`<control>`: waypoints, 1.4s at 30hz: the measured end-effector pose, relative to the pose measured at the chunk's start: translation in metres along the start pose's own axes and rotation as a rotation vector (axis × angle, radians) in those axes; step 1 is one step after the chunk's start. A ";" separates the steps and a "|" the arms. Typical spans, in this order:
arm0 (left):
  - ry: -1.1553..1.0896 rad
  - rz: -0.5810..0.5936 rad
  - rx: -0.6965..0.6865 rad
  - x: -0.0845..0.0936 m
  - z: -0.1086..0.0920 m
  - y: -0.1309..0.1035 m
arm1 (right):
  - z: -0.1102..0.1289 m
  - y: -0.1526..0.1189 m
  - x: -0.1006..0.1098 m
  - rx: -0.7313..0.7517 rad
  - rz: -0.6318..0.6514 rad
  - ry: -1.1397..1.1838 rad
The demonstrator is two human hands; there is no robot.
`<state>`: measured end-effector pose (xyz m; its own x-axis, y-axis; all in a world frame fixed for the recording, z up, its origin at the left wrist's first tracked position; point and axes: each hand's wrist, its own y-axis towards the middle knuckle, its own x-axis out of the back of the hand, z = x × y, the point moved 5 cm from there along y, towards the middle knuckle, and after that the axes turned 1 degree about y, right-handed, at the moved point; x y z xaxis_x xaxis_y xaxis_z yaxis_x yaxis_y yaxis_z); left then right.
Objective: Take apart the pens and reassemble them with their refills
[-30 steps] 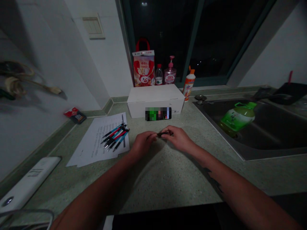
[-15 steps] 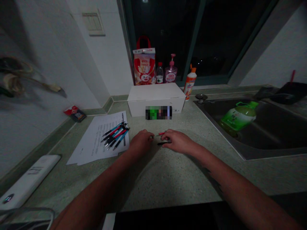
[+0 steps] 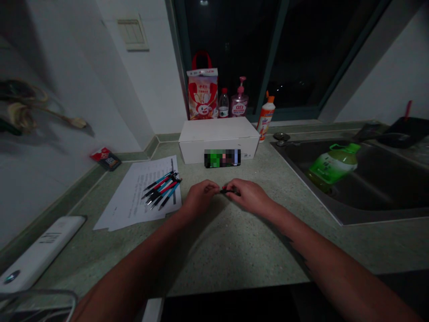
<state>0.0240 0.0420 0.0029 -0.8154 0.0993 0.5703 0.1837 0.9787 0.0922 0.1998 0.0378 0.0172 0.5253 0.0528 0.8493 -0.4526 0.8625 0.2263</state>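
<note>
1. Spanning the near side: both forearms over the speckled counter (image 3: 234, 250). White device (image 3: 40, 250), elongated, near left.
2. Middle: left hand (image 3: 201, 197) and right hand (image 3: 247, 195) face each other, fingertips close. Slim dark piece (image 3: 223, 191) lies in the short gap and on under the right fingers; long axis roughly left to right, in line with both grips. Right hand nearer, most of the visible length on its side.
3. Grips: right narrow, pinched on the dark piece. Left fingers curled in, just beside its left end; cannot tell if they hold anything. Small red bit (image 3: 224, 188) at the right fingertips, type unclear.
4. Left: pens (image 3: 154, 195) heaped on printed papers (image 3: 124, 203), mostly slanting near-left to far-right; left hand nearer.
5. Right: sink (image 3: 368, 197), green-labelled bottle (image 3: 335, 165) tilted inside.
6. Far: phone (image 3: 222, 158), display pixelated, before white box (image 3: 214, 129). Behind, red bag (image 3: 203, 96) and pump bottle (image 3: 239, 105); orange-capped bottle (image 3: 266, 118) at the box's right.
</note>
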 end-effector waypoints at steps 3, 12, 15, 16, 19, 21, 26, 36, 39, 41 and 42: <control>-0.149 0.008 0.028 -0.001 0.000 0.001 | 0.001 0.001 0.002 0.010 -0.026 0.010; -0.264 0.029 0.105 0.000 0.000 0.002 | 0.006 0.001 0.010 0.059 -0.094 0.039; -0.333 0.039 0.134 -0.001 -0.001 0.001 | 0.008 0.000 0.012 0.060 -0.113 0.046; -0.359 0.043 0.147 -0.002 -0.001 0.001 | 0.008 0.000 0.013 0.058 -0.119 0.051; -0.423 0.054 0.184 -0.004 0.000 0.000 | 0.009 0.000 0.013 0.070 -0.127 0.071; -0.466 0.056 0.200 -0.005 0.000 -0.001 | 0.011 0.000 0.013 0.084 -0.129 0.085; -0.535 0.042 0.206 -0.007 -0.001 -0.003 | 0.011 -0.001 0.015 0.073 -0.162 0.106; -0.559 0.062 0.200 -0.009 0.004 -0.001 | 0.011 -0.001 0.015 0.068 -0.174 0.126; -0.558 0.049 0.190 -0.007 0.001 -0.002 | 0.011 -0.001 0.015 0.049 -0.188 0.131; -0.535 0.018 0.190 -0.005 -0.001 -0.002 | 0.009 -0.001 0.014 0.019 -0.185 0.140; -0.518 0.005 0.191 -0.005 -0.001 -0.002 | 0.008 -0.001 0.014 -0.005 -0.179 0.145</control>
<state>0.0283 0.0397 0.0013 -0.9871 0.1327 0.0901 0.1250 0.9884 -0.0864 0.2017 0.0335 0.0324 0.6952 -0.0294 0.7183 -0.3399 0.8670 0.3645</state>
